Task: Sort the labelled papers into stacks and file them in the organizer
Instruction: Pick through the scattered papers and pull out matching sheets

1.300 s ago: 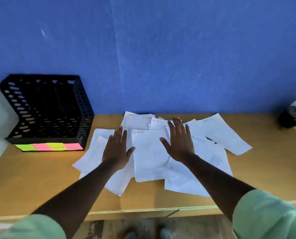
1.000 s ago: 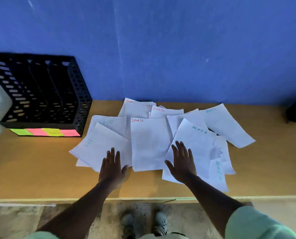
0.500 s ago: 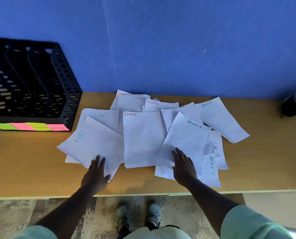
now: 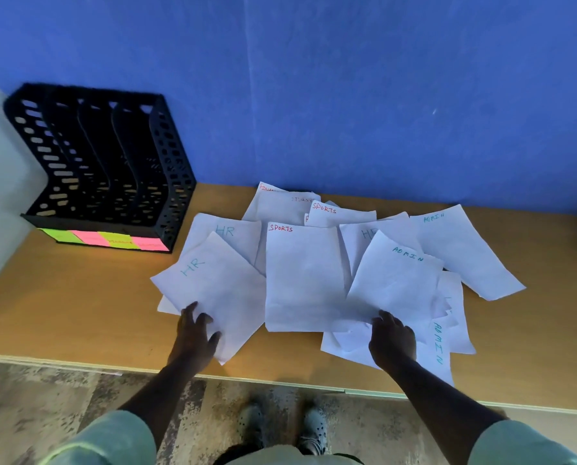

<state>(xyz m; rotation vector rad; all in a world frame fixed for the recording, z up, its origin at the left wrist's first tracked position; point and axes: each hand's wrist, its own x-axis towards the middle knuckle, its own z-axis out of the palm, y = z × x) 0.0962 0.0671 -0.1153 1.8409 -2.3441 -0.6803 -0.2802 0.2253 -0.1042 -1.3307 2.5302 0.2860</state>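
The black organizer [image 4: 102, 169] stood at the far left of the desk [image 4: 62, 313] against the blue wall, coloured tabs along its front. Right of the organizer lay the spread of labelled papers. Nearest it was a tilted HR sheet [image 4: 213, 290], its long axis running from the organizer's front corner down toward the desk edge. The left hand [image 4: 195, 337] pinched that sheet's near corner, thumb on top. Further right of the organizer lay an upright SPORTS sheet [image 4: 302, 280], then an ADMIN sheet [image 4: 394, 283], on whose near edge the right hand [image 4: 393, 340] rested; whether it gripped could not be told. The left hand was nearer the organizer, so the HR sheet seemed likeliest to be gathered first.
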